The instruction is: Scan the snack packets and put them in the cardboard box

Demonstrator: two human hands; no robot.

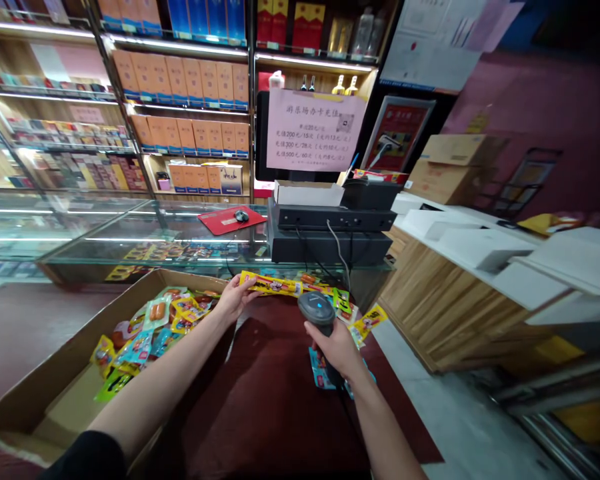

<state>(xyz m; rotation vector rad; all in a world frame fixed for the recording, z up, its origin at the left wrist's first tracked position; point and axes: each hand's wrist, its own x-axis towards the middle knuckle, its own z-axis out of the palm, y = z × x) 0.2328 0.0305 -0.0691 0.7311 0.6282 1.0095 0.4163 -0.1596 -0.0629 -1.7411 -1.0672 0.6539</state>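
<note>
My left hand (235, 298) pinches one end of a long yellow snack packet (275, 284), held level above the table's far edge. Wrapped round the handle of a dark barcode scanner (316, 308) is my right hand (337, 350); a small blue light shows on the scanner's head, which is near the packet's right end. A blue snack packet (321, 370) lies on the table, partly hidden behind my right hand. More packets, such as a yellow one (370, 323), lie to the right. On the left, a cardboard box (70, 347) contains several small snack packets (157, 312).
The dark red table (260, 400) meets a glass display counter (195, 250). Upon the counter stand a black register unit (330, 233), a screen with a pink paper sign (315, 130), and a mouse (241, 216) on a red pad. A wood-sided counter (430, 300) is at right.
</note>
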